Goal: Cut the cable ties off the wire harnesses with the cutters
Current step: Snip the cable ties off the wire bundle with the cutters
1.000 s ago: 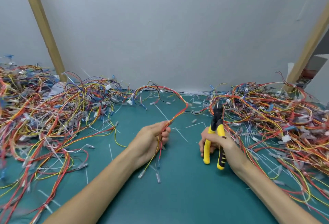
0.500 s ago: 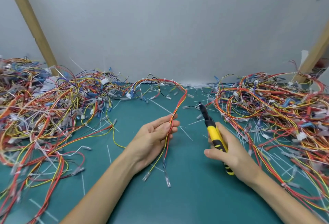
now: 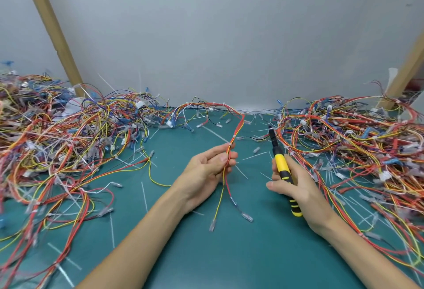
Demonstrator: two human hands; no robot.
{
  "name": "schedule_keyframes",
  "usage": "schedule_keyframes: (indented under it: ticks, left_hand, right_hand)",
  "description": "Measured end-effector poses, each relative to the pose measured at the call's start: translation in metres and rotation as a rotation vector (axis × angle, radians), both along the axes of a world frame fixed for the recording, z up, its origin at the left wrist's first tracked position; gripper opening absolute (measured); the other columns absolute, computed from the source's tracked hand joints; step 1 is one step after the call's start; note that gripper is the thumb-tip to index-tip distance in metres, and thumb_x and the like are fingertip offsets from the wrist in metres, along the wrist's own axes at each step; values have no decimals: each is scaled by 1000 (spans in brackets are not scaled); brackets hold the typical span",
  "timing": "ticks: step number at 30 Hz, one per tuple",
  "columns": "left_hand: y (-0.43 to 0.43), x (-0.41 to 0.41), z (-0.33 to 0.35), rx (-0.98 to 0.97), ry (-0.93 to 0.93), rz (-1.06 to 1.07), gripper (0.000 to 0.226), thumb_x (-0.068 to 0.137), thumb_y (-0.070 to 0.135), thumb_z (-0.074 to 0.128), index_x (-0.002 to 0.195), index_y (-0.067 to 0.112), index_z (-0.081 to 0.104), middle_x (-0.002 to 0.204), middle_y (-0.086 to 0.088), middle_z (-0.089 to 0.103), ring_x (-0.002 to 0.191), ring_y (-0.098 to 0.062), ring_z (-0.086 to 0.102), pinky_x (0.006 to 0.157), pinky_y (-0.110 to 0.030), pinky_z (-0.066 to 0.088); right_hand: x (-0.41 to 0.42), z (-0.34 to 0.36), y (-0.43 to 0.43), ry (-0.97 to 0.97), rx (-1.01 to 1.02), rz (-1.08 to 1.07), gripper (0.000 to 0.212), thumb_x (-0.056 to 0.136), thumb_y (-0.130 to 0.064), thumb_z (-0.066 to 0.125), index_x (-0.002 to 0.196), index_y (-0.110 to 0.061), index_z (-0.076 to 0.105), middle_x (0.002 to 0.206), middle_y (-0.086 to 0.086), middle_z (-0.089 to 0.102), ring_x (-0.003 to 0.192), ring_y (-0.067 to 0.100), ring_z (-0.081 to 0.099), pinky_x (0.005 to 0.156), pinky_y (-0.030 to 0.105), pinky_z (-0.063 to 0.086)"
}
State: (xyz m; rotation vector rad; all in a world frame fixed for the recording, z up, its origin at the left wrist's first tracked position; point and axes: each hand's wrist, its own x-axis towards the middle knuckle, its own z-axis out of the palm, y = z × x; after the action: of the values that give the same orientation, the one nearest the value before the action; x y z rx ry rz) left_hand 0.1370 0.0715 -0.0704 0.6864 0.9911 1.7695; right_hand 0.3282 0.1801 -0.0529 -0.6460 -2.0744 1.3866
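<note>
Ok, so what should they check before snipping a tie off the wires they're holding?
1. Wire harness gripped: ok, the left hand pinches it between its fingers.
2. Cutters in hand: ok, the right hand holds the yellow handles.
3. Cable tie in sight: ok, a white one sits on the harness just above that left hand.
4. Cutter tip at the tie: not ok, it points up off to the right, apart from the harness.
5. Blades open: cannot tell, the tip is too small to see.
</note>
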Motion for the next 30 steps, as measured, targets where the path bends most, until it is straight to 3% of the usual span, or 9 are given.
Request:
schedule_keyframes:
  ticks: [7, 12, 16, 19, 20, 23, 27, 30]
  left_hand:
    - [-33, -21, -3, -14, 88, 43, 38, 81, 6, 60, 118, 2, 61, 92, -5, 72, 77, -10, 67, 71, -18, 53]
    - [-34, -8, 0, -32, 194, 104, 35, 80, 11, 62, 115, 5, 62, 96, -7, 74, 82, -11, 69, 73, -18, 53]
    - [-33, 5, 1, -65, 320, 194, 23, 91, 3, 60, 113, 6, 64, 96, -10, 75, 79, -14, 70, 71, -20, 54]
    - [-30, 16, 2, -93, 405, 244, 20, 92, -2, 59, 110, 5, 65, 91, -12, 75, 72, -15, 71, 66, -20, 54]
    - [-30, 17, 2, -94, 407, 259, 20, 92, -3, 59, 110, 5, 65, 91, -11, 75, 72, -15, 70, 65, -20, 54]
    - [-31, 15, 3, -104, 423, 311, 20, 93, -1, 58, 109, 8, 66, 89, -7, 75, 71, -12, 70, 66, -19, 54]
    - [-30, 17, 0, -141, 532, 360, 21, 95, 1, 56, 107, 15, 65, 86, -2, 74, 67, -10, 67, 64, -18, 52]
    - [-28, 17, -1, -157, 583, 361, 21, 95, 2, 56, 106, 17, 66, 86, -1, 74, 67, -9, 66, 64, -18, 51]
  right_hand:
    - [0, -1, -2, -22, 71, -14, 63, 57, -48, 70, 93, -1, 47, 72, 3, 40, 71, 27, 38, 69, 38, 31]
    - [-3, 0, -9, -49, 312, -37, 37, 63, -29, 70, 95, -16, 55, 63, -7, 44, 57, 9, 38, 53, 18, 29]
    - [-4, -1, -16, -50, 443, -33, 38, 64, -22, 64, 102, -22, 57, 68, -4, 46, 55, 7, 39, 52, 13, 32]
    - [-4, -7, -20, -109, 564, -74, 57, 63, -27, 65, 118, -33, 55, 80, -18, 52, 69, 3, 48, 64, 10, 37]
    - [-5, -9, -20, -172, 635, -111, 66, 62, -31, 65, 126, -36, 52, 91, -22, 54, 77, 1, 49, 71, 14, 40]
    - [-7, -15, -21, -286, 838, -243, 75, 62, -40, 64, 135, -35, 49, 106, -19, 54, 95, 4, 51, 76, 21, 40]
    - [-7, -17, -13, -341, 742, -369, 70, 74, -43, 70, 139, -31, 47, 122, -14, 54, 117, 11, 51, 88, 30, 47]
    - [-6, -19, -8, -463, 679, -339, 68, 81, -55, 64, 142, -31, 47, 132, -13, 55, 126, 10, 44, 97, 30, 40]
